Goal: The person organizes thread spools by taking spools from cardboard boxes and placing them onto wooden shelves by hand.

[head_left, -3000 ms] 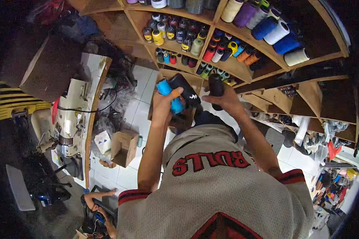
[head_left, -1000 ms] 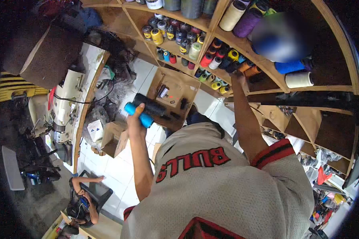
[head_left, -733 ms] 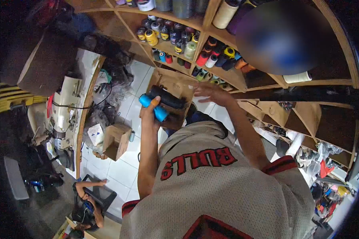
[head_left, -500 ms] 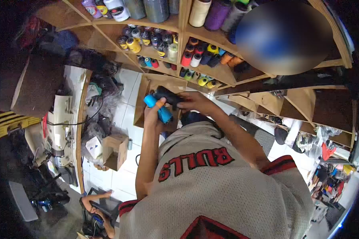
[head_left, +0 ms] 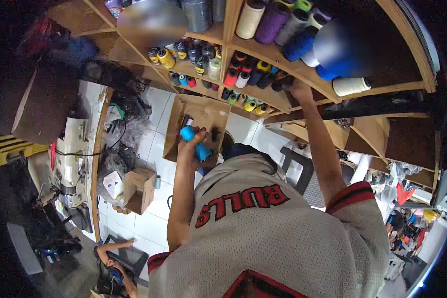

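My left hand [head_left: 189,142] is wrapped round a bright blue thread spool [head_left: 202,152], whose two ends show on either side of my fingers. It is above the open cardboard box [head_left: 170,144], where a few dark small items lie. My right arm is stretched out to the wooden shelf, and my right hand [head_left: 301,92] is at a lower compartment. Its fingers are on a dark thread spool [head_left: 281,82] beside other spools; the fingertips are partly hidden in shadow. Close by stand a white spool [head_left: 242,79] and a red spool [head_left: 231,77].
Large cones, including a purple cone [head_left: 271,24] and a cream cone [head_left: 351,86], fill the upper shelf. A smaller cardboard box [head_left: 139,191] stands on the tiled floor. Sewing machines [head_left: 73,159] line the left bench. Another person's arm [head_left: 115,246] shows at lower left.
My right hand has moved from beside my left hand, up and right into the shelf, and the black spool has left the space between my hands. My left hand keeps the blue spool.
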The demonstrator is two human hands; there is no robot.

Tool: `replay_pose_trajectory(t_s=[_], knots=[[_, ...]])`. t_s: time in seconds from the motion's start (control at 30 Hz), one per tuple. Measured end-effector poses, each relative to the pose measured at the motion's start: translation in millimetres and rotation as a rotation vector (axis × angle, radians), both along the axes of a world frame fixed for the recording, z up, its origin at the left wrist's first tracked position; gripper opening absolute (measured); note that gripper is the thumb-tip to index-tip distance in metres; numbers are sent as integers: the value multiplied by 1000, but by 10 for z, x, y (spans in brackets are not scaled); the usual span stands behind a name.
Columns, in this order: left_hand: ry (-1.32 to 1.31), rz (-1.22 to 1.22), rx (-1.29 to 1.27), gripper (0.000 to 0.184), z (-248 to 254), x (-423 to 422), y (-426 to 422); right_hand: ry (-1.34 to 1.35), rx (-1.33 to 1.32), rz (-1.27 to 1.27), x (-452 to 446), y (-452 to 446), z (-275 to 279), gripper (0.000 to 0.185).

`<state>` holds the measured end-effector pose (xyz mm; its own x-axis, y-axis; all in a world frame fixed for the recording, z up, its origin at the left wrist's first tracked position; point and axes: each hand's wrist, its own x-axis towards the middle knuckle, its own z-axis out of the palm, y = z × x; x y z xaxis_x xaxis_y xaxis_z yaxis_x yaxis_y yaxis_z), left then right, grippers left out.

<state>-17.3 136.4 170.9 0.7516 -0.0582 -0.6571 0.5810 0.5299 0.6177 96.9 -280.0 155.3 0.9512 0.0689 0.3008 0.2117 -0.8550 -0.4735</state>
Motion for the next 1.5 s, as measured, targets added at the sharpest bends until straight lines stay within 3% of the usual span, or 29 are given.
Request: replay_pose_trajectory(t_s=[0.03,0.1,0.33,0.47,0.57,0.67,0.77,0.87,0.93,1.0,1.07,1.1,1.13,1.17,1.23,1.27,1.37,1.4,1.43,1.5], knots=[[3,-1,-6,43,7,-10,28,-25,-37,-113,107,-153,-474,36],[5,0,-19,43,18,-14,97,-304,-744,-90,202,-175,-650,36],[-79,147,-12,43,-59,-167,152,-150,-254,-173,250,76,-689,38],[-42,148,18,42,-8,-193,149,-112,-252,-107,99,143,-603,41],[-104,138,15,39,141,-179,93,-143,-493,-106,108,95,-736,38],[-3,121,-66,34,-75,-130,135,-170,-195,-203,-14,190,-605,39],[-66,106,-261,30,68,-73,46,60,-97,-416,-293,469,-13,39],[-75,-90,-24,38,91,41,-73,419,-143,-297,-502,672,181,44],[-126,-92,-66,38,155,111,-256,765,459,31,-731,892,125,48],[-133,-68,-128,38,359,212,-466,1028,717,216,-943,1327,480,52],[-190,-134,-120,37,291,289,-572,870,641,285,-1114,1586,611,53],[-196,-168,-131,39,442,296,-648,922,758,161,-1163,1633,564,62],[-201,-202,-141,41,519,303,-699,896,667,151,-1183,1602,550,62],[-220,-273,-69,46,482,311,-719,871,576,144,-1201,1570,543,62],[-502,-443,233,53,394,295,-781,775,306,136,-1210,1549,730,64],[-643,-525,386,57,358,286,-810,780,414,144,-1193,1519,788,64],[-554,-570,498,61,571,259,-911,820,702,221,-1114,1408,963,64],[-526,-585,533,62,608,263,-929,808,623,231,-1092,1388,940,64],[-508,-566,398,64,446,280,-927,796,544,239,-1082,1370,909,64],[-778,-539,578,67,461,274,-923,740,513,212,-1079,1404,986,66]])
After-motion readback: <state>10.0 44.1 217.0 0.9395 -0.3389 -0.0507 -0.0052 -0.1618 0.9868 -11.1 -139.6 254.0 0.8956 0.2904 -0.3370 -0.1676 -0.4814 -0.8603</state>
